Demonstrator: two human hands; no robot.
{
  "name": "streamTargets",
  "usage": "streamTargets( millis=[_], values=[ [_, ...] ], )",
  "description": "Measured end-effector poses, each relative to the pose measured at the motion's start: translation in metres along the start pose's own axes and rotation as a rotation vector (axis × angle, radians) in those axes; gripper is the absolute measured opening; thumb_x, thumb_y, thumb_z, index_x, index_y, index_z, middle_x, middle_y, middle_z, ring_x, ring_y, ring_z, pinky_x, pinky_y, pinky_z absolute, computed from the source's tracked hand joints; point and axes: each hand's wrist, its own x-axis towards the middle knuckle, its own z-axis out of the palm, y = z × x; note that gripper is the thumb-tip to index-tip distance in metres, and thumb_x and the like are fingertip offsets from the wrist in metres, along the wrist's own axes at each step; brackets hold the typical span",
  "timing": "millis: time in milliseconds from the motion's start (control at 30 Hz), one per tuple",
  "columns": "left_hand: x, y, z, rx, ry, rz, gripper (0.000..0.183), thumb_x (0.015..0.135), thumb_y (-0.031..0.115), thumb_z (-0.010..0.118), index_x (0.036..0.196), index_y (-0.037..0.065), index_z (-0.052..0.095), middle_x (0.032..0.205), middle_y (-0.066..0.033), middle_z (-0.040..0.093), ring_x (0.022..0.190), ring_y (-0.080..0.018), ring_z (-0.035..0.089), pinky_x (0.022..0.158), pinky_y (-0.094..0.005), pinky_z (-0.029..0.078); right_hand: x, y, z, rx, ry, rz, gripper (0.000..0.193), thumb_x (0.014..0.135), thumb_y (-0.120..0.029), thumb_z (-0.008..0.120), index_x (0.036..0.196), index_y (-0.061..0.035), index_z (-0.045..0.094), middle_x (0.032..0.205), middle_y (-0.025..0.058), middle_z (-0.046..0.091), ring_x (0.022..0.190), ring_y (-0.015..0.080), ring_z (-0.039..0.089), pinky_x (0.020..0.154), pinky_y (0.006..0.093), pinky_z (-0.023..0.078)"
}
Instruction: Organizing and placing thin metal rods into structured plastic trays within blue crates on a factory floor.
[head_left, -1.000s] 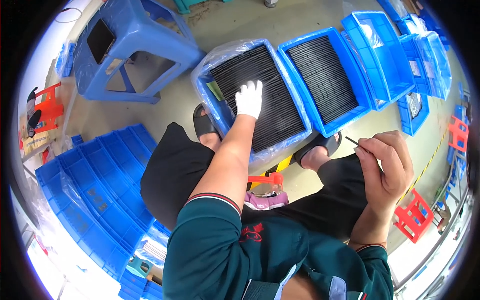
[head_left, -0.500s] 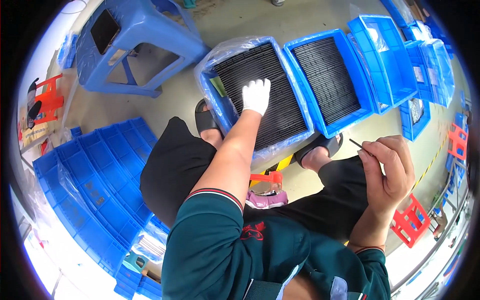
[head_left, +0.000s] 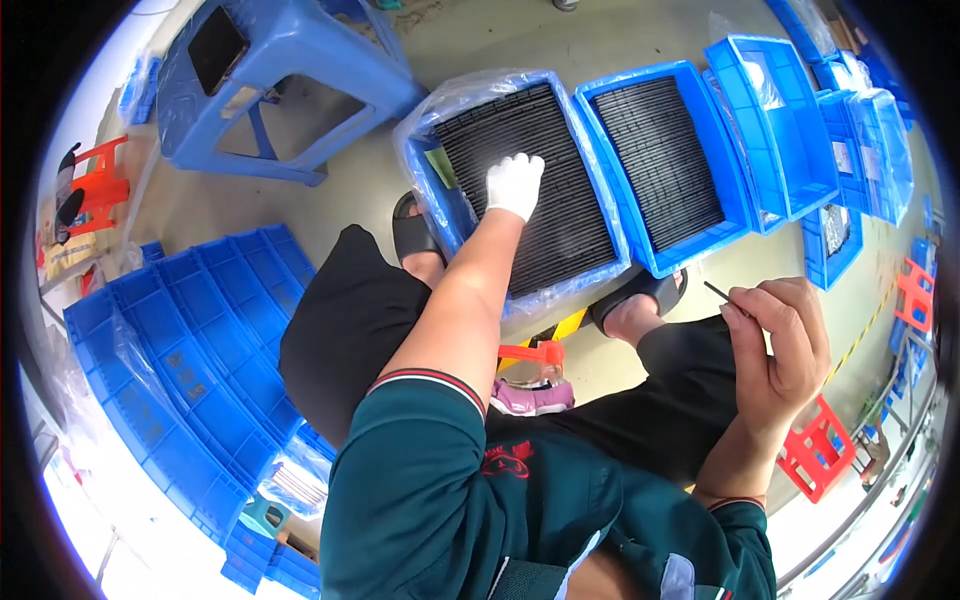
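My left hand (head_left: pixel 514 188), in a white glove, rests on a row of thin black rods (head_left: pixel 560 230). Its fingers are curled down and pressed together; whatever they may grip is hidden beneath them. The rods lie side by side in a blue plastic bin (head_left: pixel 612 215) lined with clear film, on the floor between my feet. Bare and raised at the right, my right hand (head_left: pixel 785 340) pinches a short thin black rod (head_left: pixel 716 291) between thumb and forefinger. The rod points up and left, apart from the bins.
A second blue bin (head_left: pixel 742 222) of black rods stands right of the first, with stacked blue bins (head_left: pixel 775 130) beyond. A blue stool (head_left: pixel 300 50) carrying a dark flat device (head_left: pixel 217 50) is at the upper left. Blue crates (head_left: pixel 180 350) line the left. Red stools (head_left: pixel 820 450) stand around.
Both hands stay nearly in place. The view has shifted slightly, and the rod in my right hand sits a little lower in the picture.
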Motion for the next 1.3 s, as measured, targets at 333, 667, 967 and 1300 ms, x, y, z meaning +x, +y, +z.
streamTargets(
  millis=[333,667,967,1300],
  values=[
    [-0.009,-0.008,-0.008,-0.552,0.428,-0.981,0.044,0.075,0.011,0.062,0.117,-0.002,0.055,0.116,-0.0231,0.058,0.108,-0.0379,0.056,0.094,-0.0426,0.045,-0.002,0.003,-0.001,0.034,0.023,-0.052,0.019,0.064,0.002,0.07,0.082,-0.0018,0.065,0.075,0.0098,0.06,0.066,0.0249,0.058,0.058,0.0327,0.045],
    [0.007,-0.05,0.024,-1.049,0.383,-1.048,0.068,0.077,0.022,0.07,0.134,-0.004,0.043,0.13,-0.0219,0.054,0.118,-0.0348,0.053,0.1,-0.0353,0.04,0.003,0.0,-0.002,0.021,0.004,-0.062,0.016,0.066,-0.004,0.072,0.082,-0.005,0.066,0.076,0.0076,0.061,0.067,0.0239,0.058,0.06,0.0328,0.045],
    [-0.004,-0.025,-0.006,-0.863,0.38,-1.015,0.049,0.078,0.015,0.061,0.122,-0.005,0.053,0.118,-0.0264,0.058,0.107,-0.0377,0.058,0.096,-0.0402,0.044,-0.009,0.028,-0.04,0.077,0.347,0.245,0.011,0.075,0.006,0.07,0.083,0.0013,0.066,0.078,0.0059,0.062,0.072,0.0136,0.059,0.065,0.023,0.045],
    [0.066,0.12,-0.055,-0.485,0.439,-0.028,0.048,0.07,0.012,0.068,0.113,-0.004,0.056,0.112,-0.0211,0.058,0.107,-0.0366,0.055,0.097,-0.0431,0.042,-0.057,0.049,-0.086,0.222,0.676,0.539,0.01,0.076,0.009,0.063,0.084,0.0024,0.062,0.083,0.0054,0.06,0.08,0.0107,0.054,0.071,0.021,0.041]
  ],
)
